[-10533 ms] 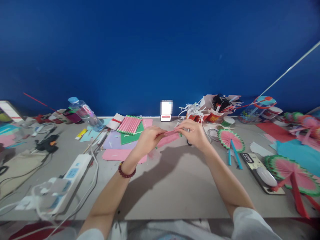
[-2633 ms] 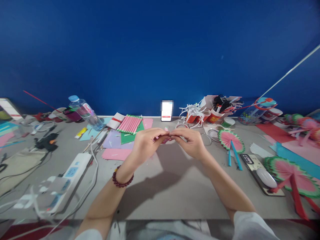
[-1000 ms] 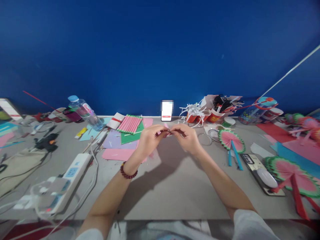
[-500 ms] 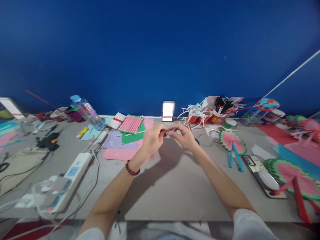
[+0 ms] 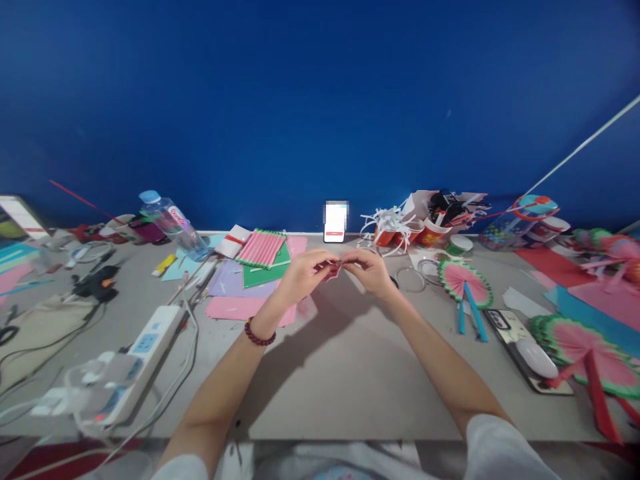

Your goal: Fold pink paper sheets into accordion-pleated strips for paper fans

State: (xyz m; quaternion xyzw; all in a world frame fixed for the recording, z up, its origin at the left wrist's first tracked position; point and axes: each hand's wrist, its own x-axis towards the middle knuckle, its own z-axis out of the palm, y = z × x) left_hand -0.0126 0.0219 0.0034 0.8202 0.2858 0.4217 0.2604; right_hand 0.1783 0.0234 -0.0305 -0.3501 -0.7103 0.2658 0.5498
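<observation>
My left hand (image 5: 306, 275) and my right hand (image 5: 369, 270) meet above the middle of the grey table (image 5: 345, 380), fingertips pinched together. Between them shows a small dark red or pink piece (image 5: 332, 269), mostly hidden by the fingers, so its shape is unclear. Left of my hands, a pleated pink paper with green edges (image 5: 263, 249) lies on a green sheet (image 5: 273, 275). To the right rests a round pink-and-green paper fan (image 5: 465, 283) with blue sticks.
A phone (image 5: 335, 230) stands against the blue wall. On the left are a bottle (image 5: 175, 223) and a power strip (image 5: 145, 353) with cables. Cups (image 5: 433, 235), a phone under a white mouse (image 5: 537, 358), and another fan (image 5: 590, 353) sit on the right.
My left hand has turned slightly, its wrist shifting a little left. More of the dark red or pink piece shows between my fingers. My right hand has barely moved.
</observation>
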